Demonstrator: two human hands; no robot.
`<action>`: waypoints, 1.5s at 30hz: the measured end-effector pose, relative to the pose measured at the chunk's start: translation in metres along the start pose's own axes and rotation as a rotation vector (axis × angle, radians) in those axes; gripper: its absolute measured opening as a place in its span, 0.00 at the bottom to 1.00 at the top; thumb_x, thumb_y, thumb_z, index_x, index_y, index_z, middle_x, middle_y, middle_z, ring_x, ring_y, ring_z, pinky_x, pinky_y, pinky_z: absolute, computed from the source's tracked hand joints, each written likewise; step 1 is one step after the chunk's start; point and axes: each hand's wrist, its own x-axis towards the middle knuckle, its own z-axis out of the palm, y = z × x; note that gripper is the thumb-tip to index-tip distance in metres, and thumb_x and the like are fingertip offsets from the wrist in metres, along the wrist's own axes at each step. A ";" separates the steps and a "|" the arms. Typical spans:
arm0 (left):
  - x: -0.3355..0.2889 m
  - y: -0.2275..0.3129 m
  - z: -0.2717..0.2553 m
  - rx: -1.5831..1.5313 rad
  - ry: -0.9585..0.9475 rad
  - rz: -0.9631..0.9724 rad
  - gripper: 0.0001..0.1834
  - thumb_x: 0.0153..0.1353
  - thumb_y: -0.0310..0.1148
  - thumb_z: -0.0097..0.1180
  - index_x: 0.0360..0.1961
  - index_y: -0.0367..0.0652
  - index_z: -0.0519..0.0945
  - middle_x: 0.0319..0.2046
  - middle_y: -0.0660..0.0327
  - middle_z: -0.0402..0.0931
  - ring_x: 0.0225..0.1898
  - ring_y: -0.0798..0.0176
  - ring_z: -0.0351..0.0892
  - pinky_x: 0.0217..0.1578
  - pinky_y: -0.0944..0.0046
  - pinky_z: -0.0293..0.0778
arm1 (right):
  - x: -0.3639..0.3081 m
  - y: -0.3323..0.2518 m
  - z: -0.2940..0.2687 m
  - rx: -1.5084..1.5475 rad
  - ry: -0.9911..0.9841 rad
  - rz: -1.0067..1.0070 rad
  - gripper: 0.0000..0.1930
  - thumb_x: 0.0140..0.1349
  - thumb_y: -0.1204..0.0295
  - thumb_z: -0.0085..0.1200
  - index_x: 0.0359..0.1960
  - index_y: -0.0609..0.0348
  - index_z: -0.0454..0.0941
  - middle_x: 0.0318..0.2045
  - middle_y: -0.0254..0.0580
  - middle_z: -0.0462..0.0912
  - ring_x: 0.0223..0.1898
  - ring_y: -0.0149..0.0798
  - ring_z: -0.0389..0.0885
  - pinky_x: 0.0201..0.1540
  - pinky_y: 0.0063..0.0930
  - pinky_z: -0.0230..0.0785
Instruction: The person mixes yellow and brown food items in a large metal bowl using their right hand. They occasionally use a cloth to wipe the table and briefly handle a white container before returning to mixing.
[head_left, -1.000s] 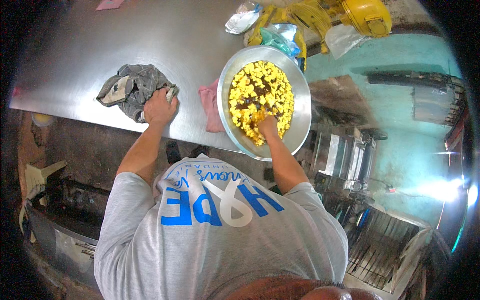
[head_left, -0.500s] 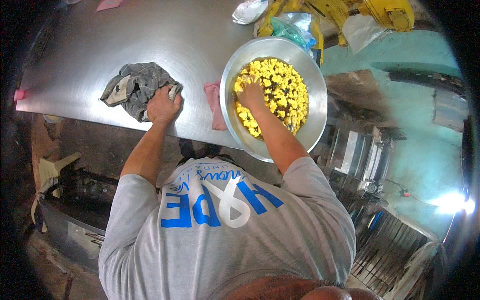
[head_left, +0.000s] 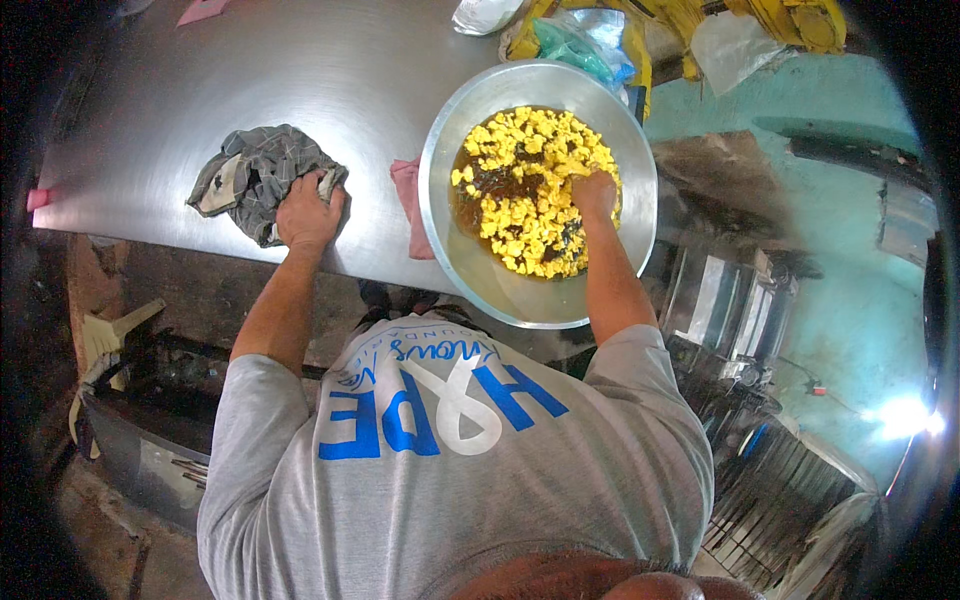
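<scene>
My left hand (head_left: 309, 213) rests on a crumpled dark-grey checked cloth (head_left: 262, 177) on the metal table, its fingers curled into the folds at the cloth's right side. My right hand (head_left: 596, 193) is dipped into a big round metal basin (head_left: 455, 270), near the right side of its contents. Many small, bright yellow clumps (head_left: 525, 215) float there in brownish liquid (head_left: 505, 182); their kind is not clear. The clumps hide my right fingertips, so I cannot see whether they grip anything.
The shiny metal table (head_left: 340, 85) stretches away to the far left. A pink cloth (head_left: 410, 205) lies against the basin's left side. Plastic bags (head_left: 575, 50) and a yellow frame (head_left: 680, 25) stand beyond the basin. At right is a turquoise wall (head_left: 840, 290).
My right hand has swept from the left part of the basin to the right, pushing the yellow clumps apart and baring dark liquid. My left hand stays on the checked cloth.
</scene>
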 end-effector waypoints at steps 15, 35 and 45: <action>0.000 -0.001 0.013 -0.027 0.087 0.046 0.21 0.51 0.49 0.51 0.45 0.51 0.72 0.40 0.55 0.73 0.42 0.49 0.74 0.43 0.53 0.69 | 0.029 -0.038 0.016 -0.244 -0.046 -0.543 0.11 0.53 0.67 0.48 0.26 0.60 0.81 0.26 0.49 0.80 0.27 0.45 0.78 0.29 0.39 0.68; -0.005 0.009 0.012 0.048 0.071 -0.067 0.22 0.52 0.49 0.52 0.47 0.53 0.72 0.44 0.57 0.73 0.44 0.50 0.73 0.44 0.54 0.69 | -0.003 -0.010 0.022 -0.190 -0.293 -0.340 0.20 0.55 0.54 0.52 0.21 0.63 0.77 0.20 0.49 0.78 0.31 0.45 0.78 0.35 0.38 0.68; -0.005 0.012 0.013 0.063 0.085 -0.048 0.21 0.53 0.49 0.52 0.46 0.53 0.72 0.43 0.57 0.72 0.43 0.49 0.74 0.44 0.54 0.69 | -0.003 0.011 0.028 -0.289 -0.155 -0.578 0.10 0.52 0.67 0.49 0.22 0.59 0.80 0.25 0.47 0.79 0.31 0.48 0.77 0.35 0.41 0.69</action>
